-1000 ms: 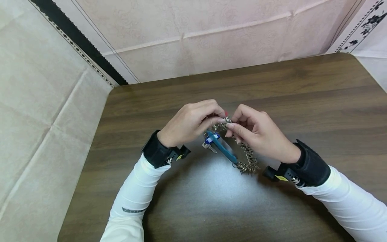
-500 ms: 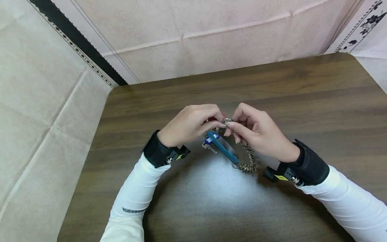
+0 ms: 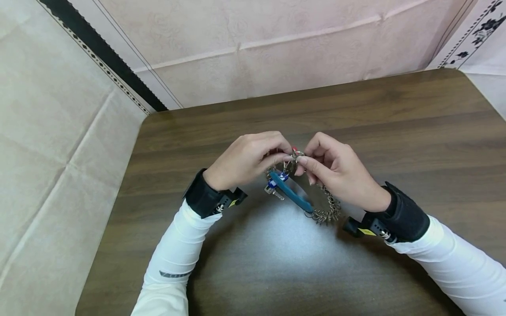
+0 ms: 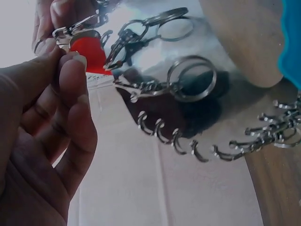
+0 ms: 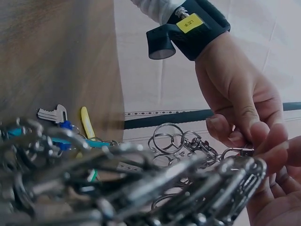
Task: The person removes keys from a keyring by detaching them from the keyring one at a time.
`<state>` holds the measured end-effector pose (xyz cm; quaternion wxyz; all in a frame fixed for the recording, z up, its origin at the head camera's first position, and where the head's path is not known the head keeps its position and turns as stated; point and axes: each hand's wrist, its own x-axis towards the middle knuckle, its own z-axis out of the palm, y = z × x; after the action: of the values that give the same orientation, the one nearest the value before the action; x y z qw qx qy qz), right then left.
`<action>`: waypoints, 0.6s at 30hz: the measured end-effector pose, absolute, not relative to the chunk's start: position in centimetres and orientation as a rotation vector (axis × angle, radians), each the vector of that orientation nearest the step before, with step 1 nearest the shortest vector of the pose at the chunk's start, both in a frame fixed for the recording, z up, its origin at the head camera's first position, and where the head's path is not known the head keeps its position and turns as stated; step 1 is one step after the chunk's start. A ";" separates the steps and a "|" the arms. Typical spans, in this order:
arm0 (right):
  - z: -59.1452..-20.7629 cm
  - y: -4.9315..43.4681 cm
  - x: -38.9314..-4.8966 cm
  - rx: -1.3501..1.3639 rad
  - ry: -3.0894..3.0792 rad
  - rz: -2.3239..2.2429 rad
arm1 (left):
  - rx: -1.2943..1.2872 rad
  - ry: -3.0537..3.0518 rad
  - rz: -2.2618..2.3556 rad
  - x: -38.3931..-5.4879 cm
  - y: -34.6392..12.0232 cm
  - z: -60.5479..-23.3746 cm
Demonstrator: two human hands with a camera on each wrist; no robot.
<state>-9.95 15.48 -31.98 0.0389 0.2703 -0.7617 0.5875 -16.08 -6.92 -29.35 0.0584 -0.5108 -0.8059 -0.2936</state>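
Note:
Over the brown table, a loop of many metal swivel clasps and key rings (image 3: 328,213) hangs with a teal band (image 3: 290,192) on one side. My left hand (image 3: 257,153) pinches a small metal piece at a red tag (image 4: 91,54); its exact kind I cannot tell. Facing it, my right hand (image 3: 336,173) holds a metal clasp (image 4: 87,23) between thumb and fingers, the fingertips of both hands nearly meeting. Below the left hand dangles a silver key (image 5: 52,114) with a blue tag (image 5: 65,129). The right palm hides part of the loop.
The wooden table (image 3: 395,118) extends around the hands. A pale patterned cloth (image 3: 296,39) stands behind its far edge. Among the loop's pieces are a yellow tag (image 5: 87,121) and a green one (image 5: 92,175). Each wrist wears a black camera strap (image 3: 407,215).
The left hand dips, then rises again with its fingertips staying near the right hand's. More of the metal rings show between the hands now than half a second ago.

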 end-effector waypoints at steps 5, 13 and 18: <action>-32.0 15.4 -10.0 0.804 -2.337 1.816 | -1.501 -2.400 -0.928 -16.2 -7.2 -29.2; -31.9 15.3 -9.9 0.773 -2.354 1.818 | -1.391 -2.397 -0.850 -16.5 -7.6 -29.2; -32.0 15.3 -9.8 0.762 -2.358 1.819 | -1.309 -2.461 -0.824 -17.0 -8.0 -29.2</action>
<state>-9.83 15.25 -31.96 0.0338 0.2477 -0.7668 0.5913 -17.00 -7.99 -29.16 0.1169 -0.4473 -0.8408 -0.2816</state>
